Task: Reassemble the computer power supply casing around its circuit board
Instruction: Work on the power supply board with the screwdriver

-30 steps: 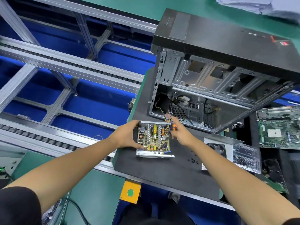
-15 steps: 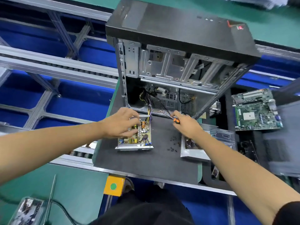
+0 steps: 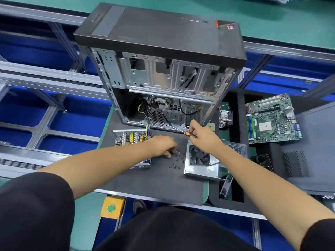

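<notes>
The power supply's circuit board (image 3: 130, 138) sits in its open metal base on the dark mat (image 3: 150, 185), with wires running into the computer case. To its right lies the silver casing cover (image 3: 200, 170) with a black fan (image 3: 199, 157) in it. Several small black screws (image 3: 176, 161) are scattered between board and cover. My left hand (image 3: 162, 145) hovers over the screws, fingers curled down onto them; whether it holds one is hidden. My right hand (image 3: 204, 135) grips an orange-handled screwdriver (image 3: 186, 133) above the cover, its shaft pointing left and up.
An open black computer case (image 3: 163, 51) stands upright behind the mat. A green motherboard (image 3: 272, 118) and a heatsink (image 3: 225, 116) lie on the right, next to a grey side panel (image 3: 308, 151). A yellow button box (image 3: 112, 207) is at the bench's front edge.
My left hand let go of the circuit board and moved right to the loose screws. My right hand with the screwdriver shifted over the fan cover. The camera view swung to the right.
</notes>
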Demonstrator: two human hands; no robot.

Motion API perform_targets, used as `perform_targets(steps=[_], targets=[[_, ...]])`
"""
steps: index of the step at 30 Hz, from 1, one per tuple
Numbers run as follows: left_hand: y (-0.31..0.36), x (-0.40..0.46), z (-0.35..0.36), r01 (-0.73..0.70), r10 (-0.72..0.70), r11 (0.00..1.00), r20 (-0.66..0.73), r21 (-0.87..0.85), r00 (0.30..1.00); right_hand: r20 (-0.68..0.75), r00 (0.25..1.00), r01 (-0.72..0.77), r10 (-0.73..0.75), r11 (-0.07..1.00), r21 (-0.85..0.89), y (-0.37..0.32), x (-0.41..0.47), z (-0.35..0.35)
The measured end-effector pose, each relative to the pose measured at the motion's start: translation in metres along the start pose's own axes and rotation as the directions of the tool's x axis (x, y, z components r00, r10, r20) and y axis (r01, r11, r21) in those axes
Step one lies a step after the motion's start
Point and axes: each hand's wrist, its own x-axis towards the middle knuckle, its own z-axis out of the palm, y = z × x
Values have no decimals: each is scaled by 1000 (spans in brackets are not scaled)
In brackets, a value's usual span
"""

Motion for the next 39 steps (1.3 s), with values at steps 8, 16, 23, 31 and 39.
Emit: perform_targets(steps=[8, 16, 23, 31, 39], targets=[[8, 11, 12, 14, -13, 997, -19, 71, 1000, 38, 999, 36, -37, 999, 21, 1, 0, -6], [13, 12, 12, 23, -19, 999, -71, 46, 997, 40, 998, 53, -54, 998, 19, 3, 0, -7], [-16, -25, -1, -21, -126, 864, -257, -502, 958, 38, 996, 78, -82, 993, 89, 3, -1, -12], [-47, -80, 6, -130, -446, 405, -320, -905, 836, 67, 985, 156, -160, 986, 52, -20, 13, -10], [-56, -96, 2, -235, -495, 262, -340, -936, 800, 109, 972, 203, -207, 978, 52, -53, 29, -6]])
